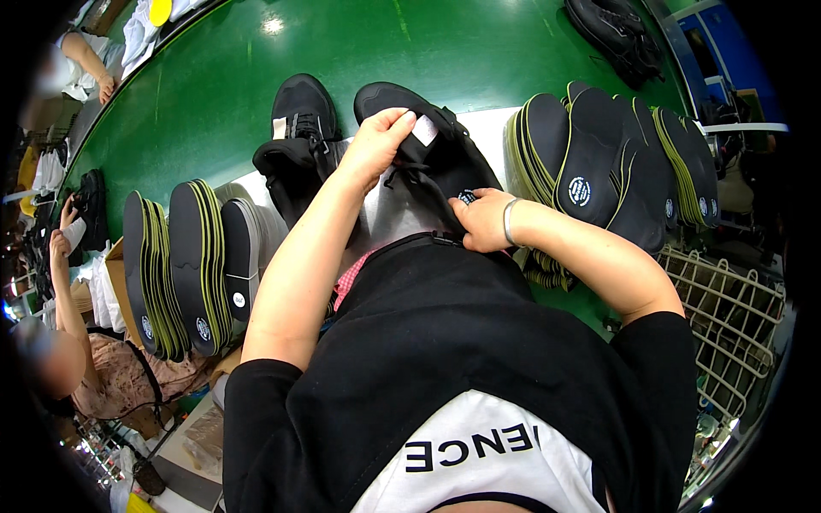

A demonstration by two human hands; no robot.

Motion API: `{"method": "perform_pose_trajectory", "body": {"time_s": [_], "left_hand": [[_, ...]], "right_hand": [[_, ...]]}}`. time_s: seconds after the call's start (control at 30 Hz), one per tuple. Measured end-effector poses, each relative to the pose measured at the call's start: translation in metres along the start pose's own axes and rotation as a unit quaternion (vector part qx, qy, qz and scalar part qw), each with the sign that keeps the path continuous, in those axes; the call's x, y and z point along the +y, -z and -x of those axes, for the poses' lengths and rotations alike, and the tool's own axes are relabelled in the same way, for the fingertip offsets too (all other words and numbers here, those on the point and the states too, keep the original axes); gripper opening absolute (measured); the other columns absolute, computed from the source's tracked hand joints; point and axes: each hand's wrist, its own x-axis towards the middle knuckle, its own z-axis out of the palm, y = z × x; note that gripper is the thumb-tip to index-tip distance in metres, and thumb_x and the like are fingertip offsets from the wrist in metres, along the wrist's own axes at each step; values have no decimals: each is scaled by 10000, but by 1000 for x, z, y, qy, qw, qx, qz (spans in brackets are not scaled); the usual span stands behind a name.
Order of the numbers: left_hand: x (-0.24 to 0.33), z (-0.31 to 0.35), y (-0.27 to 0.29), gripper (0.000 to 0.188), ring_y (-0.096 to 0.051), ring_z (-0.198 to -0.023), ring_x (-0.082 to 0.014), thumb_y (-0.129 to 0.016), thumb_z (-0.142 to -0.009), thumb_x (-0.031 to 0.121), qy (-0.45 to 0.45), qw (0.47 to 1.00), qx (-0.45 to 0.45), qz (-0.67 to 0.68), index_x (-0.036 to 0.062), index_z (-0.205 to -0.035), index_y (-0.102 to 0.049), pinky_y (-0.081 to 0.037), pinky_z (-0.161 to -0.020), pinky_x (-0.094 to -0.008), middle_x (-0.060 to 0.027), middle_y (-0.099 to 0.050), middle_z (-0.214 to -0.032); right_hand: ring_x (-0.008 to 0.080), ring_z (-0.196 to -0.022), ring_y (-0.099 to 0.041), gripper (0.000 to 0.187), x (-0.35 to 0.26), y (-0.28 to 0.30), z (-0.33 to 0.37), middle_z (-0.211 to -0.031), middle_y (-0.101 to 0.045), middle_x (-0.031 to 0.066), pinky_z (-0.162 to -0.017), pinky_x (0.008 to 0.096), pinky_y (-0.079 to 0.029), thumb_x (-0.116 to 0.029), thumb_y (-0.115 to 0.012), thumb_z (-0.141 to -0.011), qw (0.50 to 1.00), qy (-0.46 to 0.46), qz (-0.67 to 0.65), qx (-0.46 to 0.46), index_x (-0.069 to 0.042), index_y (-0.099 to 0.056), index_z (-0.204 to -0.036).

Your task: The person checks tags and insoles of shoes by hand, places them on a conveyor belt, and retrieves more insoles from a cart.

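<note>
A black lace-up shoe [389, 97] lies on the bench right in front of me, toe pointing away. My left hand [376, 147] pinches its tongue, beside a white label, and holds it up. At the heel end, my right hand [486, 221], with a bracelet on the wrist, grips a dark insole [466, 197] with a round printed mark. Most of that insole is hidden inside the shoe, and some right fingers are out of sight. To the left stands the matching black shoe [301, 107], touched by neither hand.
Black insoles with yellow-green edges stand in stacks on the left [198, 265] and right [590, 154]. The bench [342, 38] is green. More black shoes [614, 38] lie at the far right. A wire basket [727, 316] is at my right; a person [120, 376] works at left.
</note>
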Motion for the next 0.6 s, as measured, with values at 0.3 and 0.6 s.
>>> {"method": "perform_pose_trajectory", "body": {"time_s": [0.3, 0.6], "left_hand": [[5, 3, 1, 276, -502, -716, -59, -509, -842, 240, 11, 1000, 6, -19, 13, -991, -555, -404, -621, -203, 3, -579, -824], [3, 3, 1, 276, -506, -721, -61, -515, -840, 238, 16, 1000, -4, 11, 13, -996, -553, -406, -635, -199, 3, -580, -830]], "right_hand": [[312, -919, -553, 376, -1, 10, -3, -919, -578, 227, -784, 345, -431, -107, -504, -679, 998, -18, -17, -63, 53, -458, -1017], [354, -839, -551, 373, 7, -1, -9, -802, -573, 252, -772, 384, -424, -175, -519, -679, 999, 1, -27, -39, 94, -424, -918]]}}
